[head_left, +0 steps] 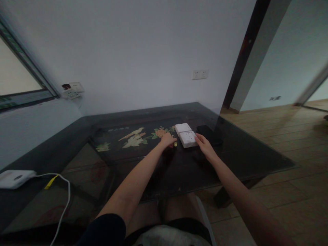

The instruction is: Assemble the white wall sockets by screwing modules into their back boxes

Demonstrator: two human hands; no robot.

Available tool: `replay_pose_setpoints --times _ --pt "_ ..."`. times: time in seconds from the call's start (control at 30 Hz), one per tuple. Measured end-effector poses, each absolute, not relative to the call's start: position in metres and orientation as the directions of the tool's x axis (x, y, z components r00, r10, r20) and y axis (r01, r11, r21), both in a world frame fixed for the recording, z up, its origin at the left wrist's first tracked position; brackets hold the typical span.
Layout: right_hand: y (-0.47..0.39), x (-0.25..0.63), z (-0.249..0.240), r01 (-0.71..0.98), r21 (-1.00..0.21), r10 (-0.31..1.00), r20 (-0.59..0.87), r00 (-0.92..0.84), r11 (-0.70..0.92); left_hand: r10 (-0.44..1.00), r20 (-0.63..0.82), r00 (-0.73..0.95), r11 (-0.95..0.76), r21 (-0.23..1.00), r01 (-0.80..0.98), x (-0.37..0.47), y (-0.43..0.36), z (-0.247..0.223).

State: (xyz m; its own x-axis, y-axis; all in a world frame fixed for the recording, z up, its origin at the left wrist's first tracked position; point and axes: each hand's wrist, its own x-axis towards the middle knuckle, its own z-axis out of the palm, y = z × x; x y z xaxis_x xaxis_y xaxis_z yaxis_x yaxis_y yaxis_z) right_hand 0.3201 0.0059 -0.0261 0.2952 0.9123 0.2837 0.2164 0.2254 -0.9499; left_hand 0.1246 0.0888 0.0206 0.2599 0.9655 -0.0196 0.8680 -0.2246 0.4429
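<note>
My left hand (168, 140) is closed on a small screwdriver-like tool with a yellow-green end (175, 144), mostly hidden by the fingers, just above the dark table. At the right side of a white socket box (188, 138), my right hand (202, 140) has its fingers pressed against the edge. The socket's face with its holes points up. Touching or nearly touching it at the back left is a second white square piece (182, 127).
A black flat object (209, 135) lies right of the boxes. The dark table (251, 150) has a bird and flower picture. At left are a white device (16, 178), its cable and a yellow strip (51, 182). Wall sockets (200, 74) are behind.
</note>
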Motion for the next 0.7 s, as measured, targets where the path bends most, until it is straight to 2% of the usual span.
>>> replay_pose_setpoints --times 0.7 --pt "0.004 0.319 -0.023 0.19 -0.962 0.92 0.249 0.303 0.198 0.946 0.051 0.321 -0.32 0.316 0.893 0.13 0.058 0.018"
